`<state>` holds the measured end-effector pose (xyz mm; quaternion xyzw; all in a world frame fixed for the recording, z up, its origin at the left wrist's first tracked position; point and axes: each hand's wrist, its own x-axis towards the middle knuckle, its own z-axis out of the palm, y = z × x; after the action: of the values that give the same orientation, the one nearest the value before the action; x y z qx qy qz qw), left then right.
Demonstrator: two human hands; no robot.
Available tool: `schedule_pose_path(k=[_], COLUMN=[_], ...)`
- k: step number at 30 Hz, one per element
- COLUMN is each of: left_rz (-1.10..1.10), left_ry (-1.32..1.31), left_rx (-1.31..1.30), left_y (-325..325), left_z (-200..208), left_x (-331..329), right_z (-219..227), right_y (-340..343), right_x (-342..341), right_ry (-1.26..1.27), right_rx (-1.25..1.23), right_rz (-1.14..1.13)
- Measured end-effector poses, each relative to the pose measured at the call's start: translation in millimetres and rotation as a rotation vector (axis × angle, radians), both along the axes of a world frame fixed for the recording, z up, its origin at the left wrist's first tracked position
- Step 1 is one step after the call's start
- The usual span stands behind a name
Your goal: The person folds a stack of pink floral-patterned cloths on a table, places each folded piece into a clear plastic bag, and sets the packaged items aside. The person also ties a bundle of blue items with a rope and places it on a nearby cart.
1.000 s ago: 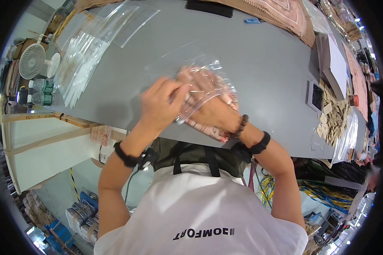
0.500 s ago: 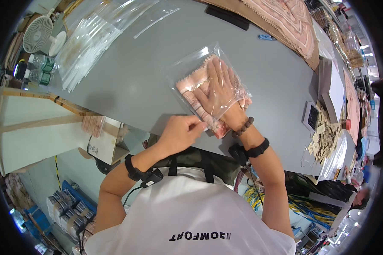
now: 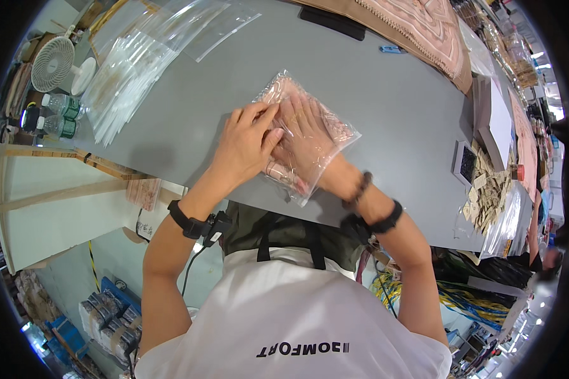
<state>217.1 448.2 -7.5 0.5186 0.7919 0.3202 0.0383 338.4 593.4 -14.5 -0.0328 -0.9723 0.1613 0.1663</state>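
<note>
A clear plastic bag lies at a slant on the grey table, with a folded pink patterned cloth inside. My right hand is in the bag up to about the wrist, its fingers stretched flat over the cloth and seen through the film. On the bag's left side rests my left hand, outside the film. Its thumb and index finger are apart and touch the bag, while the other fingers bend near the edge; their tips are partly hidden.
Many clear bags lie stacked at the far left, near a white fan and bottles. A larger pink cloth lies far right, with a black bar nearby. Tan tags and a white box sit on the right.
My left hand has moved from the bag's near corner up onto its left side. The bag now covers more of the cloth, and my right hand has shifted slightly left and nearer.
</note>
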Motion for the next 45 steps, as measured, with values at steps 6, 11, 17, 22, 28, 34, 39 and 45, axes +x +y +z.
schedule_pose_path(k=[6, 11, 17, 22, 28, 34, 39, 45], left_rz=[-0.043, -0.077, -0.091, -0.119, 0.233, 0.104, 0.099, 0.228], left_ry=[0.003, 0.15, 0.231, 0.221, -0.102, -1.338, -1.445, -1.382], left_rx=[-0.1, -0.072, -0.136, -0.141, 0.066, -0.136, 0.022, 0.21], left_y=[-8.4, 1.9, 0.7, -19.1, -114.7, -140.4, -111.7, -114.8], left_z=[4.5, -0.8, -18.1, -17.0, -8.5, -23.4, -29.5, -26.1], left_x=[7.4, -1.3, -0.1, 6.3, 70.8, 122.6, 133.2, 135.3], right_z=[9.6, -11.2, -0.5, 13.7, 33.6, 24.0, 16.7, 42.3], right_y=[9.3, 30.8, 43.2, 33.0, -23.5, -70.0, -96.4, -55.4], right_x=[43.4, 18.6, 22.0, 71.1, 142.8, 152.5, 136.7, 109.5], right_ry=[-0.084, 0.004, -0.069, -0.156, 0.021, -0.522, -0.549, -0.542], right_rx=[0.142, 0.072, 0.063, -0.043, -0.245, -0.988, -1.512, -1.449], right_rz=[-0.098, 0.037, 0.236, 0.304, 0.097, -0.141, -0.363, -0.534])
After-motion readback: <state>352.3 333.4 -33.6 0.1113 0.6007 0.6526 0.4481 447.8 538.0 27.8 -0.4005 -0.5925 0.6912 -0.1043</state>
